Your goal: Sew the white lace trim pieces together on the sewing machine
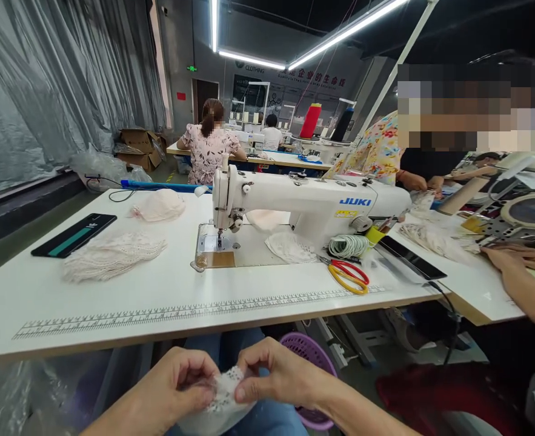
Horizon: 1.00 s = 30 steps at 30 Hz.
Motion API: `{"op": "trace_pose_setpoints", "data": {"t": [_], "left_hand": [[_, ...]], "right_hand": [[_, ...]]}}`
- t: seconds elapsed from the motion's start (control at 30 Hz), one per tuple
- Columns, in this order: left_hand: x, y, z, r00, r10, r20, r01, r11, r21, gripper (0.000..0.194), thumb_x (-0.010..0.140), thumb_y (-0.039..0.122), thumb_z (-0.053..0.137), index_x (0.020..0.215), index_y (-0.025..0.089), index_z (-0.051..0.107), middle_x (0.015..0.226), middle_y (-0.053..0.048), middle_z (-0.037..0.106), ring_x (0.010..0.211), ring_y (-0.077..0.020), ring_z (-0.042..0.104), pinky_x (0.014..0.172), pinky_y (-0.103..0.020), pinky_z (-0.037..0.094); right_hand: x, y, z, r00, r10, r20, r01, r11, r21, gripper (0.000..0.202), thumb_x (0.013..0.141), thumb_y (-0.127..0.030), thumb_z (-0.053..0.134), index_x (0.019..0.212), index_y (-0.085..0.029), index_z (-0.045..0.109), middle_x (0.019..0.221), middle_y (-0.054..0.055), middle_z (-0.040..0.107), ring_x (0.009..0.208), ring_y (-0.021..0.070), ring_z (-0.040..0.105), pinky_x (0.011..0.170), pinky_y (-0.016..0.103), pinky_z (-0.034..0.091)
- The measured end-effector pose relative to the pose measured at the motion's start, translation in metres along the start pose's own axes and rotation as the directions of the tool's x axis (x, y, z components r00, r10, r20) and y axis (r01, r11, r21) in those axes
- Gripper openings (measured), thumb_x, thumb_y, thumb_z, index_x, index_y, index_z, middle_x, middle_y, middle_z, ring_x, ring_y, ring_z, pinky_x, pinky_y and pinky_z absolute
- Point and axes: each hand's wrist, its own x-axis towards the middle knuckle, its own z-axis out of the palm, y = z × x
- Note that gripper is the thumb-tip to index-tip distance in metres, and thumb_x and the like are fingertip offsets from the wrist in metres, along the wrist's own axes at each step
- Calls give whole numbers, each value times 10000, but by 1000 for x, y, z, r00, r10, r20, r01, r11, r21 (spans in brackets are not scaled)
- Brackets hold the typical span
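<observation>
Over my lap, in front of the table edge, I hold a white lace-trimmed piece of fabric [224, 396]. My left hand [176, 387] pinches its left side between thumb and fingers. Opposite it, my right hand [271, 378] grips the lace edge with thumb and forefinger. The fabric's lower part hangs down and is partly cut off by the frame. Beyond my hands stands a white JUKI sewing machine [312, 203], its needle area [220, 239] with no fabric under it that I can make out.
Lace pieces [112, 257] lie stacked at left beside a dark case [74, 235]; another cream piece [160, 204] is behind. Red-and-yellow scissors [349, 277], a cord coil [348, 246] and a phone-like slab [410, 257] sit at right. A purple basket [310, 348] stands below. Co-workers' hands [517, 260] work at right.
</observation>
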Motion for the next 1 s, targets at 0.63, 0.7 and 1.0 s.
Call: {"op": "trace_pose_setpoints", "data": {"t": [0.63,0.7,1.0], "left_hand": [[15,-26,-3,1000,8,2,-8,999,36,317,749,441,617,710,130,664,682,2,547,667,-147,447,624,-242,336],[16,-28,-6,999,20,41,-18,999,-44,335,736,463,641,723,129,673,720,-14,581,694,-159,480,646,-249,351],[24,-30,-7,993,-72,96,92,972,-217,356,660,459,720,703,110,667,735,-46,628,687,-161,507,622,-243,355]], "right_hand": [[14,34,-8,993,108,52,-115,980,163,443,486,-442,834,669,-110,606,596,-46,499,560,66,426,544,199,325],[14,37,-11,991,119,63,-131,960,248,467,439,-445,847,683,-106,639,652,-26,549,589,75,467,594,217,372],[5,48,-21,978,106,181,-149,958,246,522,379,-461,853,712,-114,649,689,-19,574,613,82,499,627,226,408]]}}
